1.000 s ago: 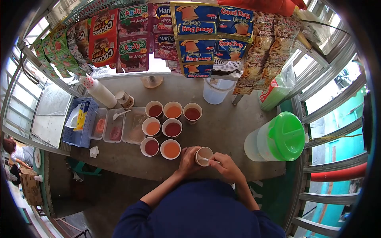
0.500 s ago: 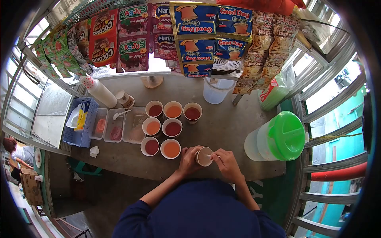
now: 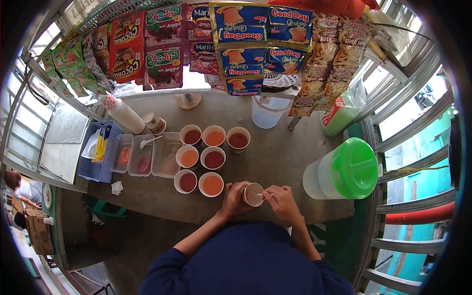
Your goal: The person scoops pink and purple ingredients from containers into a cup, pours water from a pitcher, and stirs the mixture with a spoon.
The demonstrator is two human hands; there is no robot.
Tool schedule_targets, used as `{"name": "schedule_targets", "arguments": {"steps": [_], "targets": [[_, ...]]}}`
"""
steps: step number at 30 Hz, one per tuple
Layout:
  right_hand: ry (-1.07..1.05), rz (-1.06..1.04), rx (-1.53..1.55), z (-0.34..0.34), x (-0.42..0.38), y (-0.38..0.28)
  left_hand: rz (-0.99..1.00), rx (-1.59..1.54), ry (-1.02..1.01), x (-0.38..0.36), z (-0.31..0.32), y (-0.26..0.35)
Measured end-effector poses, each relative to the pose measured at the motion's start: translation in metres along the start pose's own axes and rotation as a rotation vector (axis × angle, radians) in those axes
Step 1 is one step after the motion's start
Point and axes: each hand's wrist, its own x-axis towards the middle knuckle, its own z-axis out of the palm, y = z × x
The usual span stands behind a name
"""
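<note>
Near the table's front edge, my left hand (image 3: 234, 200) is wrapped round a paper cup (image 3: 253, 194) holding a pale brownish drink. Pinched in my right hand (image 3: 281, 202) is a small spoon (image 3: 262, 196), light in colour, its lower end inside that cup. Just beyond my left hand stand several filled paper cups, among them an orange drink (image 3: 213, 185) and a dark red drink (image 3: 187, 181). Farther left, a white spoon (image 3: 150, 141) lies across open plastic tubs (image 3: 166, 166) with some pinkish powder in them.
A clear container with a green lid (image 3: 355, 168) stands at right. A blue basket (image 3: 93, 170) and a stack of cups (image 3: 123, 115) are at left. Drink sachets (image 3: 240, 49) hang overhead along the far side. A translucent bucket (image 3: 267, 115) sits at the back.
My right hand has shifted very slightly while the spoon stays in the cup. The left hand and the other cups look unmoved.
</note>
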Motion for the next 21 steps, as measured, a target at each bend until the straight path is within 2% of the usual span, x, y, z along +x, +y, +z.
{"name": "schedule_targets", "arguments": {"steps": [2,6,9,11,15,17,18,20,21], "targets": [[-0.083,-0.019,0.120,-0.0002,-0.0006,0.0045,-0.006,0.004,0.002,-0.0019,0.0007,-0.0023],[0.003,0.018,0.095,0.0017,-0.0003,0.0033,-0.010,-0.005,-0.024,-0.0021,0.0009,-0.0022],[-0.086,-0.019,0.083,0.0004,0.0004,0.0063,-0.011,-0.008,-0.034,0.0001,0.0001,-0.0018],[-0.028,0.048,0.212,0.0026,0.0010,0.0077,-0.002,-0.024,-0.043,0.0013,-0.0004,-0.0003],[-0.050,0.005,0.047,-0.0007,0.0015,0.0042,-0.018,-0.045,-0.060,0.0014,-0.0004,-0.0005],[-0.067,0.042,0.250,0.0020,0.0012,0.0097,-0.014,-0.043,-0.060,0.0006,-0.0004,-0.0005],[-0.066,0.043,0.251,0.0021,0.0007,0.0077,-0.008,-0.037,-0.053,0.0017,-0.0012,0.0001],[0.051,-0.001,-0.019,0.0024,0.0008,0.0016,-0.001,-0.031,-0.045,0.0023,-0.0014,-0.0007],[0.050,-0.003,-0.020,0.0013,0.0009,0.0030,0.008,-0.020,-0.038,0.0020,-0.0007,-0.0024]]}}
